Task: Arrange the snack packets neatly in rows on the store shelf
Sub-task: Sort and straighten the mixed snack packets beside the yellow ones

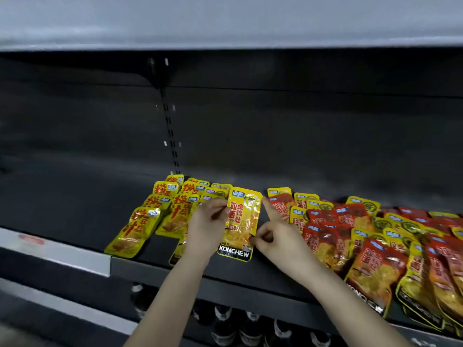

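Observation:
A yellow snack packet (241, 224) marked KONCHEW stands nearly upright over the dark shelf (75, 209) at the centre. My left hand (206, 229) pinches its left edge. My right hand (274, 234) pinches its lower right edge, with the index finger pointing up along the packet's right side. To the left, yellow packets with red lettering (140, 226) lie in overlapping rows. On the right, a loose heap of red and yellow packets (370, 236) spreads to the frame's edge.
The shelf above (225, 23) overhangs the work area. A slotted upright (170, 131) runs down the dark back panel. Dark bottles (223, 321) stand on the level below. The shelf's left part (62, 196) is bare.

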Tool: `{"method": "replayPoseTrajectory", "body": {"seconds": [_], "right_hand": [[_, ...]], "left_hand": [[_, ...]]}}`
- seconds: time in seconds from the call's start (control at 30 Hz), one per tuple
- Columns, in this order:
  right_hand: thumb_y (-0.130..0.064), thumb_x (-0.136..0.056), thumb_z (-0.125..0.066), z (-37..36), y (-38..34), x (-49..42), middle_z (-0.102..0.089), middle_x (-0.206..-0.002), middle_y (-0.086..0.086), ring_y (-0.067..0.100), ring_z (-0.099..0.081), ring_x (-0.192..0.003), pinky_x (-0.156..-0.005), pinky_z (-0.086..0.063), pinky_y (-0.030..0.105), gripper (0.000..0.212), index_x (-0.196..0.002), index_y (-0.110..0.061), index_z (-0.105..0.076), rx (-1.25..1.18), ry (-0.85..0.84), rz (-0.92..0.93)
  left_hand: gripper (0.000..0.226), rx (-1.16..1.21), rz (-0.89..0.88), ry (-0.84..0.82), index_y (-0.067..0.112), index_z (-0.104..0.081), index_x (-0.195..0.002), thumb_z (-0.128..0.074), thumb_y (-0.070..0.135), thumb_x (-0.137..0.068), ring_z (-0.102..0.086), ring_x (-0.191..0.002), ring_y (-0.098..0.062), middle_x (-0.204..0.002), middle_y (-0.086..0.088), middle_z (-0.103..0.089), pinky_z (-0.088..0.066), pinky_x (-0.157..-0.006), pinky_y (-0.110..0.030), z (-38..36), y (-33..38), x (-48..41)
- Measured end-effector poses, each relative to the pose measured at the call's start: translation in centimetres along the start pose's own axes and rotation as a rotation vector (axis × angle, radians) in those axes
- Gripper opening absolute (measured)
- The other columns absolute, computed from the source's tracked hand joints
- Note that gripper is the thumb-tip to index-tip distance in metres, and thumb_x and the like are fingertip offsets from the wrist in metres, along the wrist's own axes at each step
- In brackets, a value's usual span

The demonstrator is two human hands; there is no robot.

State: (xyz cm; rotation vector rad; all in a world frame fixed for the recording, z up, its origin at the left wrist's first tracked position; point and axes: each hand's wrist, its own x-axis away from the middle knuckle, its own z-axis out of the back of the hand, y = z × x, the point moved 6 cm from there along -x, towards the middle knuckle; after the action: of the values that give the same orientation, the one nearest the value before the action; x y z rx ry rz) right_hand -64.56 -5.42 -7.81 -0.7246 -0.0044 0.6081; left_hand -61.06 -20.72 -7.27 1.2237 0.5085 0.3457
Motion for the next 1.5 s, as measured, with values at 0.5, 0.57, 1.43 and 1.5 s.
{"method": "replayPoseTrajectory", "body": {"seconds": [0.5, 0.57, 1.43, 1.5], "right_hand": [[-0.018, -0.085, -0.063, -4.3, -2.4, -2.3, -0.061, -0.067, -0.016, -0.002, -0.051, -0.065, -0.063, -0.037, 0.002, 0.084, -0.149, -0.027, -0.009, -0.039, 0.031, -0.099], [-0.017, -0.085, -0.062, -3.7, -1.9, -2.3, -0.063, -0.070, -0.015, 0.000, -0.052, -0.066, -0.064, -0.038, 0.009, 0.082, -0.148, -0.027, -0.012, -0.017, 0.055, -0.118], [-0.038, -0.093, -0.030, -6.9, -0.2, -1.1, -0.033, -0.148, 0.013, 0.027, -0.038, -0.135, -0.111, -0.030, 0.039, 0.052, -0.138, -0.015, -0.042, 0.512, -0.122, -0.112], [-0.033, -0.099, -0.031, -6.9, 0.6, -2.1, -0.010, -0.157, 0.007, 0.021, -0.010, -0.145, -0.116, -0.008, 0.036, 0.051, -0.147, -0.019, -0.021, 0.530, -0.201, -0.138]], "left_hand": [[0.049, -0.509, -0.234, -0.116, 0.015, -0.043, -0.139, -0.055, 0.016, -0.092, -0.053, -0.119, -0.016, -0.129, -0.003, -0.058, -0.042, -0.094, -0.022, 3.1, -1.7, -1.4], [0.061, -0.633, -0.266, -0.197, 0.017, -0.028, -0.147, -0.054, 0.023, -0.092, -0.041, -0.129, -0.022, -0.138, -0.004, -0.048, -0.037, -0.104, -0.032, 1.6, -1.8, -1.4], [0.043, -1.177, -0.664, -0.598, 0.014, -0.044, -0.137, -0.044, 0.024, -0.095, -0.021, -0.143, -0.022, -0.152, 0.001, -0.031, 0.014, -0.112, -0.041, -2.5, -3.8, 0.4], [0.044, -1.243, -0.677, -0.604, 0.010, -0.037, -0.141, -0.033, 0.018, -0.097, -0.009, -0.146, -0.025, -0.156, -0.004, -0.020, 0.014, -0.113, -0.046, -3.3, -3.5, -0.5]]}}
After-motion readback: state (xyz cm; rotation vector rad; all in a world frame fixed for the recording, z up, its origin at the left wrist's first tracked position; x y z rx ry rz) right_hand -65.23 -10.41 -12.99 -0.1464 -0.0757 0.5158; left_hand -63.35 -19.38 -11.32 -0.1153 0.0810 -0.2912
